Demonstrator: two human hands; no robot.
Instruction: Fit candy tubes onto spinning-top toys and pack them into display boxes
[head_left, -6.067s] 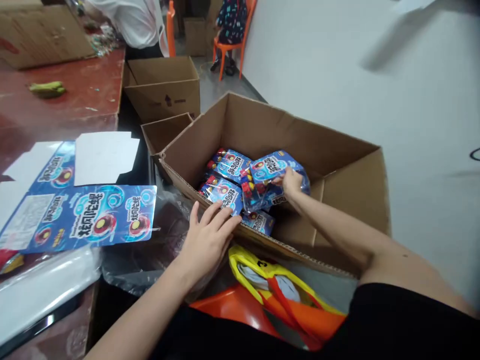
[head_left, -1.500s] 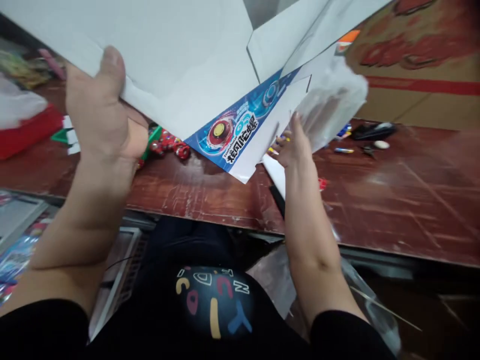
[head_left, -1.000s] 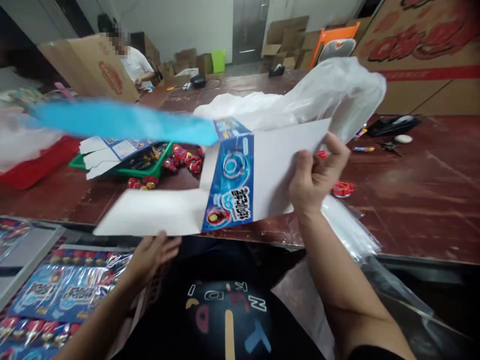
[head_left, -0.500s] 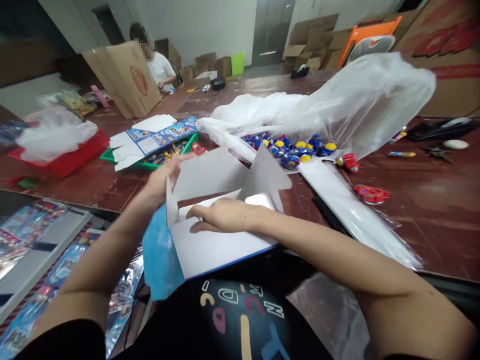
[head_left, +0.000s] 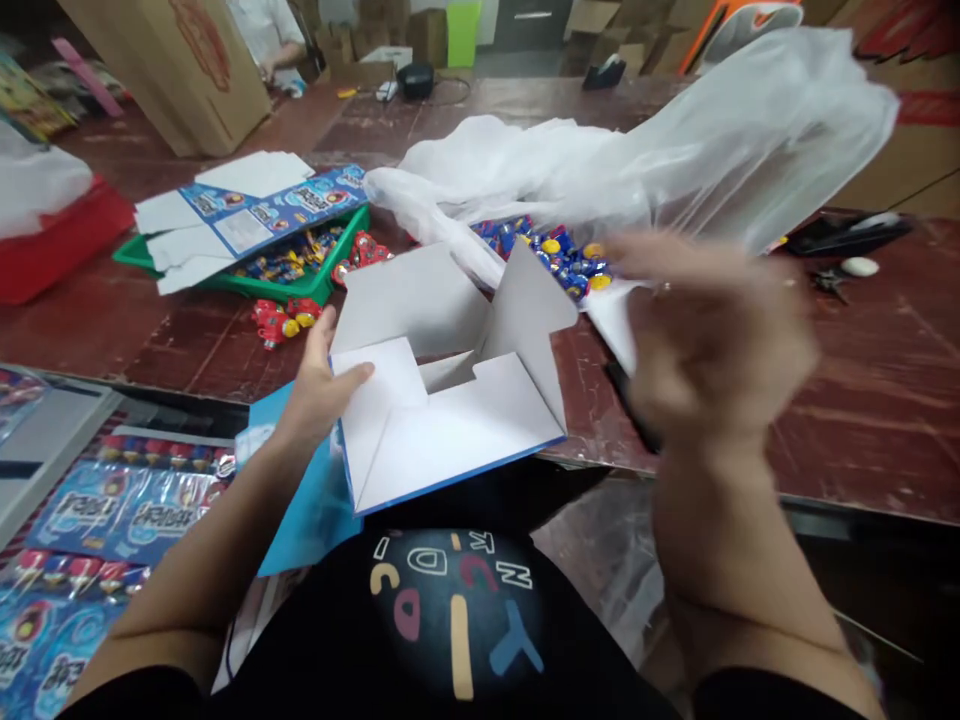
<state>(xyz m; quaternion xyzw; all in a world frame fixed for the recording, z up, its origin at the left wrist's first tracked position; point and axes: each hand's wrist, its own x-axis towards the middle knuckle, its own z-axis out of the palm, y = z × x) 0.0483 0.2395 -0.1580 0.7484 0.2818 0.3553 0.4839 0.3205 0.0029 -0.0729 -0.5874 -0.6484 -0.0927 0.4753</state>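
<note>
While the left hand (head_left: 319,385) gripped the partly folded carton (head_left: 465,425) at centre, the right hand (head_left: 720,340) blurred at right; its grip was unclear. Blue toys (head_left: 562,255) lay above centre.

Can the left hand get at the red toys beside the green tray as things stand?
Probably yes: the left hand is on the open carton, but the red toys lie just beyond its fingers, with nothing visible between.

The shirt (head_left: 330,620) shows "Y" (head_left: 516,640) (inverted); packs (head_left: 90,540), Chinese characters (head_left: 161,515).
</note>
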